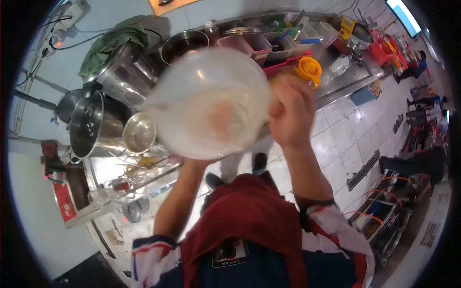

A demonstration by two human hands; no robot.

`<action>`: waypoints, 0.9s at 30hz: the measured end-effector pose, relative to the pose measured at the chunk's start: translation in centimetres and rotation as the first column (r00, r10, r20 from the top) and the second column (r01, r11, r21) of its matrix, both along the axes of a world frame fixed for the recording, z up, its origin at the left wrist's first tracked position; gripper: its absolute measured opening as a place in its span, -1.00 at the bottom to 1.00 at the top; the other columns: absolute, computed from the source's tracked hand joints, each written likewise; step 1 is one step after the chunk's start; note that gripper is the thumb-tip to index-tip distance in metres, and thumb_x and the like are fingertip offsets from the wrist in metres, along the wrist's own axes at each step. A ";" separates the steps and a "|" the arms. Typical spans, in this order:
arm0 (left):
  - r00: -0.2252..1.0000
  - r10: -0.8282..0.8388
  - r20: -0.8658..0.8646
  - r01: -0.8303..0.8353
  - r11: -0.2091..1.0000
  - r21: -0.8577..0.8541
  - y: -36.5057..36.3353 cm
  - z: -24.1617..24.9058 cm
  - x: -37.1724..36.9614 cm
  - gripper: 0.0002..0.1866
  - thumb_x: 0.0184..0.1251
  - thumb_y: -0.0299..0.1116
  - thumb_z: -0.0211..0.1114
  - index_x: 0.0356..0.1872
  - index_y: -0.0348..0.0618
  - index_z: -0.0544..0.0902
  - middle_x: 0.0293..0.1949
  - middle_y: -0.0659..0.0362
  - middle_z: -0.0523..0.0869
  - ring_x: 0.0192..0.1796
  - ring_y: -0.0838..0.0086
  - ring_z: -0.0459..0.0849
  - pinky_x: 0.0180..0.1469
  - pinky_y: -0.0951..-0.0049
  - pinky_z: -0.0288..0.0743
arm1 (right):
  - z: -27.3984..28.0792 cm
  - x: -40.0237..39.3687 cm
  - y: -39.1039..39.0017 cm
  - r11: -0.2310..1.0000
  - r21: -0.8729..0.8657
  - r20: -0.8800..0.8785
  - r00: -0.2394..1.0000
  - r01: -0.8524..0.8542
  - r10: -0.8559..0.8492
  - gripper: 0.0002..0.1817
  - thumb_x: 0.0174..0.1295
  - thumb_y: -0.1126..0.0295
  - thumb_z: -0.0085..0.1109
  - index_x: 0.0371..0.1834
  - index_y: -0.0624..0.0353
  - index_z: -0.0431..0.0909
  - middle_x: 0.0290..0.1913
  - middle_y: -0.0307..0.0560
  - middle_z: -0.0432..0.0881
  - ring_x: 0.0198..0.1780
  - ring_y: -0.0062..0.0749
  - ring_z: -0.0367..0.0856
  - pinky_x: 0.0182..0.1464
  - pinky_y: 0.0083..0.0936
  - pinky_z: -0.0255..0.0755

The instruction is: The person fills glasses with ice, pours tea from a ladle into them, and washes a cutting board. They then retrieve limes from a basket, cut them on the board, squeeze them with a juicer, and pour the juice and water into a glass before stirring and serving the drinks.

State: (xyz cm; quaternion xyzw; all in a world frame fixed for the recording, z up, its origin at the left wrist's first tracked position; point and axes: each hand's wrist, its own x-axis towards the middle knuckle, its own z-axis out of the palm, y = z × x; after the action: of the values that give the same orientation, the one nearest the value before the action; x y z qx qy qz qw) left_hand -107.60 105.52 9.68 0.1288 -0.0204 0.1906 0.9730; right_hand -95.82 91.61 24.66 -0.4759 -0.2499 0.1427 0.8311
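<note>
While right grip (pixel 292 111) holds, jug (pixel 192 103) extends leftward.

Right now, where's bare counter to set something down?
A small steel patch of counter between the orange utensil and crumpled plastic, bordered by the front edge. Crowded: left, with pots; behind, with bins.

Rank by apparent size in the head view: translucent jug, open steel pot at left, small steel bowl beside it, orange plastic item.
1. Translucent jug, held close to the camera, so true size against the pot is unsure
2. Open steel pot
3. Small steel bowl
4. Orange plastic item
</note>
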 end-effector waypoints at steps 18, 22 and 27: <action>0.094 -0.233 -0.968 0.685 0.721 -0.107 -9.9 -21.0 -12.6 -0.12 0.29 0.31 0.09 0.44 -0.13 0.22 0.42 0.02 0.30 0.42 0.23 0.29 0.42 0.22 0.21 | -13.7 13.8 -14.4 0.693 -0.607 0.426 0.895 0.389 -0.129 -0.61 0.19 0.41 0.18 -0.69 0.20 0.20 -0.72 -0.34 0.08 -0.60 -0.71 0.01 -0.60 -0.58 -0.07; 0.362 -0.409 -0.838 0.458 0.861 -0.222 -11.5 -19.8 -11.8 -0.38 0.51 0.01 0.00 0.46 -0.06 0.22 0.44 0.17 0.26 0.42 0.37 0.26 0.46 0.36 0.10 | -13.7 14.0 -13.5 0.670 -0.613 0.449 0.883 0.418 -0.140 -0.57 0.25 0.45 0.12 -0.69 0.14 0.09 -0.72 -0.44 0.04 -0.59 -0.78 -0.03 -0.58 -0.61 -0.18; 0.362 -0.352 -0.863 0.565 0.819 -0.097 -9.5 -22.5 -12.4 -0.31 0.45 0.11 0.01 0.45 -0.06 0.21 0.44 0.14 0.26 0.42 0.32 0.27 0.45 0.27 0.14 | -13.8 14.6 -12.7 0.643 -0.605 0.522 0.844 0.469 -0.125 -0.57 0.24 0.45 0.12 -0.69 0.15 0.10 -0.73 -0.41 0.07 -0.60 -0.76 -0.02 -0.58 -0.60 -0.14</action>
State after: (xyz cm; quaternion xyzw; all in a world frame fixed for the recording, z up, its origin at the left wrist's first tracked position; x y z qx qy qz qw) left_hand -119.95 95.98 -12.83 0.2988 0.4033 -0.1821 0.8455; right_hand -81.24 78.92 10.81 -0.8139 -0.2687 -0.0242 0.5145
